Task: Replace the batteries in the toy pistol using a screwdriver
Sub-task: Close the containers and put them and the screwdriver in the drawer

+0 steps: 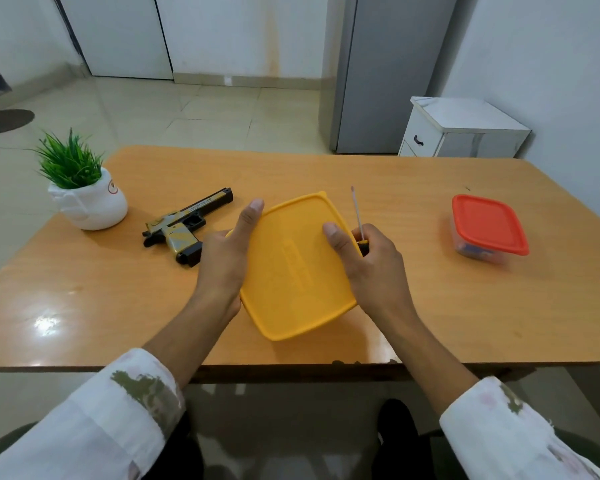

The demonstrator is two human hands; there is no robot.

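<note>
At a wooden table, a person steadies a yellow-lidded box. The left hand clasps its left edge, and the right hand rests a thumb on the lid. The toy pistol lies just left of the left hand. The right fingers curl round a screwdriver.

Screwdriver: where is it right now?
Head view, just right of centre: the screwdriver is gripped in the right hand, beside the right edge of the yellow lid, shaft pointing up and away.
</note>
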